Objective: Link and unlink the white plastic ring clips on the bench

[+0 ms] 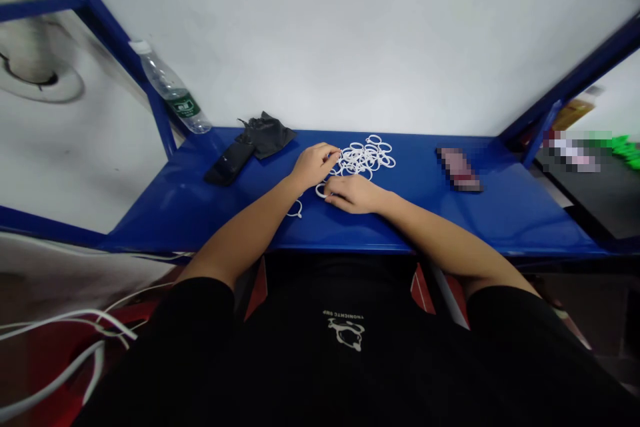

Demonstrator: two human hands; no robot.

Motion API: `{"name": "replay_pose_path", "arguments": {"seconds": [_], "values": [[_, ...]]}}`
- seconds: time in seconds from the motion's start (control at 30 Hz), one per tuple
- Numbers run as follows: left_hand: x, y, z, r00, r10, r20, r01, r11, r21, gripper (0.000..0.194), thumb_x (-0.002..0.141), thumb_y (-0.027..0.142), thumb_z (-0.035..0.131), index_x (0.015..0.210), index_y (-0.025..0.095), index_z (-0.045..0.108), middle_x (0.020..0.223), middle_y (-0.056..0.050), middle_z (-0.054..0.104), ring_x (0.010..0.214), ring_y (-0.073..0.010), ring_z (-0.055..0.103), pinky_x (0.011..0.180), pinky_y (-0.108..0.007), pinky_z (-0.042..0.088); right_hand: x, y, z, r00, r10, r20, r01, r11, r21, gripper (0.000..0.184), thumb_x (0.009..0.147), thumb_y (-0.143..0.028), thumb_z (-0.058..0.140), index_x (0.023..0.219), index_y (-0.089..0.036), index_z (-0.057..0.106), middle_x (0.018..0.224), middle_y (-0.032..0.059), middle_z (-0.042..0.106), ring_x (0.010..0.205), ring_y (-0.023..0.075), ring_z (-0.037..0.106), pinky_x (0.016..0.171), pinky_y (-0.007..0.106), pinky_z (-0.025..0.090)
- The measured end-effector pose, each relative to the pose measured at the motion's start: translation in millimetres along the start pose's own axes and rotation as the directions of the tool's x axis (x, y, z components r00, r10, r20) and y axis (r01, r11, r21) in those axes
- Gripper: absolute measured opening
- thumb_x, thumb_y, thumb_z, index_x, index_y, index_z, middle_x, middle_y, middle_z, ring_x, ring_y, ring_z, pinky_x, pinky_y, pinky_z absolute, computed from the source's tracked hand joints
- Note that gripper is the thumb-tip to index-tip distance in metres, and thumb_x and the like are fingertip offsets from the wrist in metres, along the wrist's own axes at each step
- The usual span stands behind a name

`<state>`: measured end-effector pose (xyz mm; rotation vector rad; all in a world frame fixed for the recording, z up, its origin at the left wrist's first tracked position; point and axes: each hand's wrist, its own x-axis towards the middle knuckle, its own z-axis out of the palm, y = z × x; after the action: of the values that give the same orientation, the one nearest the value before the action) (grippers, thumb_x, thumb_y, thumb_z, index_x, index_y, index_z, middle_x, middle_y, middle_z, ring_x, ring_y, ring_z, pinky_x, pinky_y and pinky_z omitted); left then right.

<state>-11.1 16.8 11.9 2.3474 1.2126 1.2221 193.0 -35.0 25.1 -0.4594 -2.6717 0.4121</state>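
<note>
Ring pile point(357, 159) on table point(170, 207), phone point(230, 163), bag point(270, 135) and bottle point(175, 97) to its left, wall point(350, 33) behind

What a lane we had on the blue tabletop point(417, 170), between the heap of white rings point(361, 159) and the blurred pink item point(459, 169), though our right forearm point(435, 227) barred its near end! Phone point(230, 164) and black bag point(269, 135) blocked the left, the wall point(350, 47) closed the rear, our left hand point(315, 165) crowded the heap.

On this blue tabletop point(165, 207) I am seeing a clear, green-labelled bottle point(173, 90) standing at the far left corner, a black phone point(230, 163) lying against a crumpled black bag point(270, 135), and, well to my right, a pixelated pinkish thing point(459, 169) that could be another phone.
</note>
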Motion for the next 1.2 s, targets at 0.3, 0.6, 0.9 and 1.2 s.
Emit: {"name": "replay_pose_path", "arguments": {"seconds": [0.3, 0.6, 0.9, 1.2], "values": [[-6, 10, -2.3, 0.988, 0.152, 0.012, -0.152, 0.987, -0.05, 0.024, 0.111, 0.034, 0.064, 0.121, 0.021, 0.081, 0.108, -0.008, 0.084, 0.094, -0.0191, 0.078, 0.087, -0.032, 0.06, -14, 38, -24, 0.868, 0.258, -0.424, -0.21, 0.965, 0.156, 0.035, 0.114, -0.053, 0.046, 0.104, -0.024, 0.063, 0.09, 0.005, 0.072, 0.078, 0.0218, 0.063, 0.077, 0.038, 0.05], [-1, 6, 1.7, 0.993, 0.1, -0.055, -0.1, 0.995, 0.013, 0.012, 0.099, 0.015, 0.071, 0.105, 0.022, 0.078, 0.099, -0.004, 0.08, 0.082, -0.0167, 0.071, 0.079, -0.031, 0.057, -10, 43, -18, 0.867, 0.185, -0.462, -0.18, 0.982, 0.054, 0.035, 0.115, -0.053, 0.043, 0.125, -0.027, 0.064, 0.122, 0.0139, 0.072, 0.113, 0.0316, 0.065, 0.099, 0.051, 0.055], [-3, 5, 3.9, 0.999, 0.029, -0.044, -0.033, 0.994, -0.101, 0.006, 0.099, 0.017, 0.072, 0.104, 0.021, 0.073, 0.078, 0.001, 0.074, 0.068, -0.0134, 0.067, 0.067, -0.027, 0.052, -16, 52, -19, 0.874, 0.235, -0.425, -0.244, 0.969, 0.035, 0.046, 0.116, -0.051, 0.039, 0.14, -0.023, 0.066, 0.128, 0.0158, 0.075, 0.117, 0.0328, 0.069, 0.103, 0.052, 0.056], [-5, 4, 4.9, 1.0, 0.031, 0.001, -0.031, 0.992, -0.119, 0.006, 0.096, 0.018, 0.07, 0.101, 0.021, 0.068, 0.075, 0.002, 0.073, 0.063, -0.0128, 0.065, 0.062, -0.027, 0.048, -16, 54, -20, 0.894, 0.271, -0.356, -0.263, 0.962, 0.071, 0.039, 0.113, -0.046, 0.042, 0.128, -0.021, 0.068, 0.113, 0.0132, 0.079, 0.097, 0.029, 0.071, 0.089, 0.044, 0.055]]}}
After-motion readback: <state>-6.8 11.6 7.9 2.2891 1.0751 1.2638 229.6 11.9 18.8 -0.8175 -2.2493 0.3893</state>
